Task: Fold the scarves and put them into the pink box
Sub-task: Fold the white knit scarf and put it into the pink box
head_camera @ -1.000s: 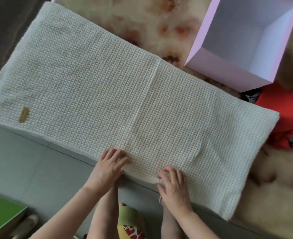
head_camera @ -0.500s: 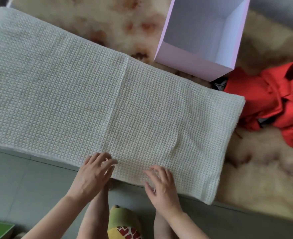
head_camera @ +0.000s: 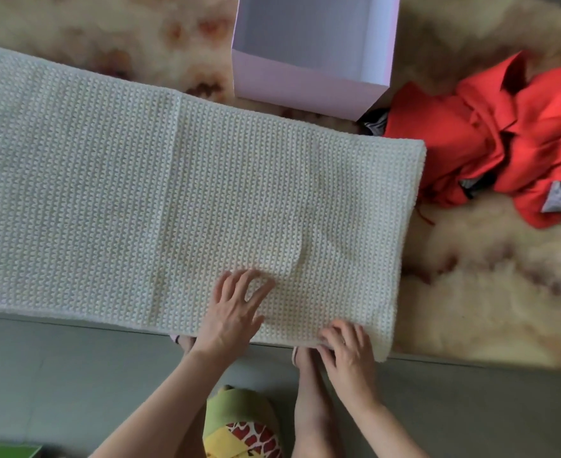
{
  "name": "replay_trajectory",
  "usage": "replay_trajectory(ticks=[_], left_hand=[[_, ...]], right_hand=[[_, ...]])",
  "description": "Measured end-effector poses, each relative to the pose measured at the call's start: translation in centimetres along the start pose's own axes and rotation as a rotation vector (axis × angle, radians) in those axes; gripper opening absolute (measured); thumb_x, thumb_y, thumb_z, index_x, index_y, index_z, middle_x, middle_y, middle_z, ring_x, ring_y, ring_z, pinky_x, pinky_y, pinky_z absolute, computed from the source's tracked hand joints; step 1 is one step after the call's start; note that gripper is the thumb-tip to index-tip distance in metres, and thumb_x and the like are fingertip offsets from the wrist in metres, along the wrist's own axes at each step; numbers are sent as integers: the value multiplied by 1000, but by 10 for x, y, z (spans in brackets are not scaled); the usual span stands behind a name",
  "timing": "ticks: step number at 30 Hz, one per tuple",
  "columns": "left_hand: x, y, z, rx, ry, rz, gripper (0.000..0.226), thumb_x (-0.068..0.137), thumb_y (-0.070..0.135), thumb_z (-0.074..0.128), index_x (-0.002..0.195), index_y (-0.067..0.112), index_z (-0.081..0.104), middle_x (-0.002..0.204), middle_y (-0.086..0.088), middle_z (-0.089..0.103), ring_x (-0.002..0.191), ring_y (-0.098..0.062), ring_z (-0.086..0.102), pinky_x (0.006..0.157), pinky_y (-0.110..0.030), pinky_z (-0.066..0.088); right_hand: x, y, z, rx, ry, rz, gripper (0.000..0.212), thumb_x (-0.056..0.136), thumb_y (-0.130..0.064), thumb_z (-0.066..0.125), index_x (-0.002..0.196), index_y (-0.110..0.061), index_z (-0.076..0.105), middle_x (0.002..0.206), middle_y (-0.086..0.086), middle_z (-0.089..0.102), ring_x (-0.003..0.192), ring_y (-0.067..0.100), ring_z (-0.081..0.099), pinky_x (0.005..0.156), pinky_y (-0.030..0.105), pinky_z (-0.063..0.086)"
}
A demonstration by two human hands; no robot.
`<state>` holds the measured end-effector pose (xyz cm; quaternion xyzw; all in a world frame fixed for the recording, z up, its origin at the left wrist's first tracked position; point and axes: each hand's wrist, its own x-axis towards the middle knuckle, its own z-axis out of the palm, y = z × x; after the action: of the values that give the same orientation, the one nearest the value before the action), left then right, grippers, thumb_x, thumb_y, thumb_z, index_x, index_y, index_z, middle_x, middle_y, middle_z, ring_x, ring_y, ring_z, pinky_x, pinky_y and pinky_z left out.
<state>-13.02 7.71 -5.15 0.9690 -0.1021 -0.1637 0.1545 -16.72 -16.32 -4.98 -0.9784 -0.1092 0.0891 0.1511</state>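
— What takes up the most room?

— A cream fleecy throw [head_camera: 487,292] with brownish patches; everything lies on it. Its near edge runs across the view, with grey floor [head_camera: 74,375] below.

— And the scarf?

— The white knitted scarf [head_camera: 140,193] lies flat across the throw and runs off the left side of the view. Its right end stops just short of the red heap. A straight seam or fold line crosses it near the middle, and a small ridge stands up just beyond the left hand.

— The red heap?

— Crumpled red cloth [head_camera: 470,143] at the right, with bits of grey and dark fabric showing in it. It sits beside the box's near right corner.

— Where is the box?

— The pink box [head_camera: 305,84] stands open at the far side, just beyond the scarf's far edge. Only bare walls show inside.

— Now the hands.

— The left hand [head_camera: 233,315] lies on the scarf near its front edge, fingers spread, its grip open. The right hand [head_camera: 348,355] is at the front edge near the right corner, fingers bent on top and thumb underneath, its grip pinching the scarf's hem.
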Motion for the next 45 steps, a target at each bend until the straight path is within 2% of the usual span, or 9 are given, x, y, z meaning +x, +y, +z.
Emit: replay_trajectory(ticks=[9,14,18,25,30,37,40,42,45], left_hand=[[8,10,-3,5,131,18,49,70,19,77,114,21,56,113,-6,56,112,-26,43,106,-43,27],[28,40,4,20,36,108,68,80,26,63,143,20,36,152,-9,32,140,-28,24,111,-55,20],[49,62,12,49,-42,111,71,84,33,59,147,21,29,157,-7,16,145,-25,7,115,-54,13],[89,82,-6,-69,63,-40,36,82,16,63,118,17,58,127,-8,50,117,-31,48,104,-46,37],[155,114,-27,-168,44,85,47,88,7,56,134,14,48,144,-11,39,129,-31,38,108,-43,30],[253,164,-42,235,-24,487,66,86,-5,37,145,22,32,156,-3,20,144,-25,14,116,-39,12],[268,165,-42,474,45,730,55,79,1,25,107,18,70,111,-5,66,127,-29,48,111,-53,27],[276,159,-41,607,47,814,46,73,3,30,70,20,73,70,-2,63,95,-28,66,97,-56,43],[291,160,-54,592,91,824,31,73,8,44,59,20,69,64,-4,56,87,-25,59,97,-55,44]], right_hand=[[-34,19,-5,128,-130,-95,16,82,-31,52,91,-24,64,96,-11,56,93,14,51,90,26,37],[-24,28,-25,281,181,526,35,82,-29,68,108,-7,59,108,7,57,103,21,50,91,29,37],[-21,42,-22,721,175,1003,31,80,-11,72,105,-13,54,96,10,64,88,28,62,67,10,44],[-38,74,-33,731,0,1045,19,76,-24,77,81,-14,61,74,1,67,75,25,64,60,24,42],[-4,89,-41,882,84,967,51,63,-44,79,103,-19,62,92,2,65,80,15,56,69,14,45],[56,80,-51,974,121,939,28,79,-29,73,103,-19,61,87,-6,65,76,4,60,63,11,46],[61,74,-50,951,106,911,16,81,-22,72,91,-16,61,76,-5,62,62,4,54,53,10,40],[59,74,-47,935,157,944,14,80,-18,71,81,-15,57,65,-4,55,53,4,45,49,13,35],[45,75,-45,875,180,967,18,80,-22,72,78,-18,54,63,-7,53,55,9,47,48,15,35]])
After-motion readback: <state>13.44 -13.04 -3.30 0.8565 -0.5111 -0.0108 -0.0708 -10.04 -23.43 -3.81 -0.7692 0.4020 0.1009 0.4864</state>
